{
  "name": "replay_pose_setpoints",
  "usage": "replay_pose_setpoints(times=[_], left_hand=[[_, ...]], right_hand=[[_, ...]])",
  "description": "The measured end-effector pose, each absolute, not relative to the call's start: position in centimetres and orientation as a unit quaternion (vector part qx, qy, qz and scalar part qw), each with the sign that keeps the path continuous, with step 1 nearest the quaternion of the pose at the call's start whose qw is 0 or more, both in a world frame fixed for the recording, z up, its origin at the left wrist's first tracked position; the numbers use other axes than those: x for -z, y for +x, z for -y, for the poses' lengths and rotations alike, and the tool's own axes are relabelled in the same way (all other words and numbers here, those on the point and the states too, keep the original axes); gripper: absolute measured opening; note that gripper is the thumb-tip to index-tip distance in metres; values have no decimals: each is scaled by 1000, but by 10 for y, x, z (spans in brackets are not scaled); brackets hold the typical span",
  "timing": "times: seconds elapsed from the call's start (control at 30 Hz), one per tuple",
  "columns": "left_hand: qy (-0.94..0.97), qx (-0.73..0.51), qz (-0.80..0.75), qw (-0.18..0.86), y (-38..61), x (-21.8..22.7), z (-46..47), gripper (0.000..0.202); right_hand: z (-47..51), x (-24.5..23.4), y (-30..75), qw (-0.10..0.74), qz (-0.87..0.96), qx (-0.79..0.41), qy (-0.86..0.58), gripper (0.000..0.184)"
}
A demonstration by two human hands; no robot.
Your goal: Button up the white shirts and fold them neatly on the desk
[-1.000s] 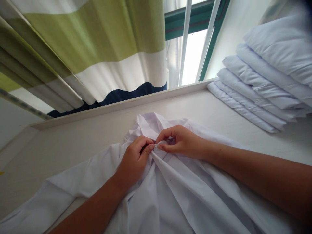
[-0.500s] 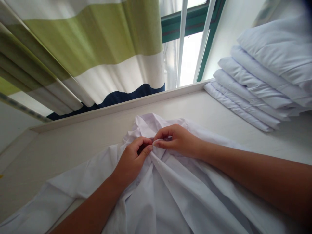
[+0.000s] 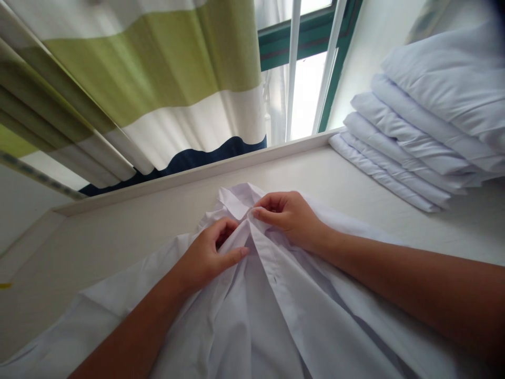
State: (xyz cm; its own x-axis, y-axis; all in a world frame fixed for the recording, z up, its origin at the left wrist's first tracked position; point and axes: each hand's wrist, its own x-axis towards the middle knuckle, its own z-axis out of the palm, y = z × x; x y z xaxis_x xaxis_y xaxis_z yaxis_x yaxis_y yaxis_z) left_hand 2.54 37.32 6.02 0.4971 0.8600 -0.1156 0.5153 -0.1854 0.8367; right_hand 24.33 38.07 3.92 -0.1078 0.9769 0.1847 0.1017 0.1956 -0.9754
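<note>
A white button-up shirt (image 3: pixel 272 321) lies spread in front of me, its collar (image 3: pixel 236 200) at the far end and a sleeve reaching out to the left. High on the front, just below the collar, my right hand (image 3: pixel 290 218) pinches the shirt's edge between thumb and fingers. My left hand (image 3: pixel 216 250) is beside it at the other front edge, thumb stretched away from the curled fingers, with cloth lying loosely between them. A buttonhole (image 3: pixel 275 279) shows on the right-hand front strip. Some left fingertips are hidden by folds.
A stack of folded white garments (image 3: pixel 414 131) stands at the right on the pale surface (image 3: pixel 189 195). A raised ledge (image 3: pixel 197 169) runs along the back. Behind it hang a striped curtain (image 3: pixel 177 63) and a window with white bars (image 3: pixel 294 68).
My left thumb has parted from the fingers and slid down, loosening its pinch. The right hand has moved slightly up toward the collar, and the front edges now spread apart below it.
</note>
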Motion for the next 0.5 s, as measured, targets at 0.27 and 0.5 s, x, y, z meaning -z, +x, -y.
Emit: replay_pose_setpoints(times=[0.27,0.5], left_hand=[[834,-196,-516,3,29,-103,-348,16],[788,36,-611,64,29,-116,-308,28]], right_hand=[[-384,-39,242,476,628,-406,-462,15],[-387,-31,242,460,673,-364,-451,20]])
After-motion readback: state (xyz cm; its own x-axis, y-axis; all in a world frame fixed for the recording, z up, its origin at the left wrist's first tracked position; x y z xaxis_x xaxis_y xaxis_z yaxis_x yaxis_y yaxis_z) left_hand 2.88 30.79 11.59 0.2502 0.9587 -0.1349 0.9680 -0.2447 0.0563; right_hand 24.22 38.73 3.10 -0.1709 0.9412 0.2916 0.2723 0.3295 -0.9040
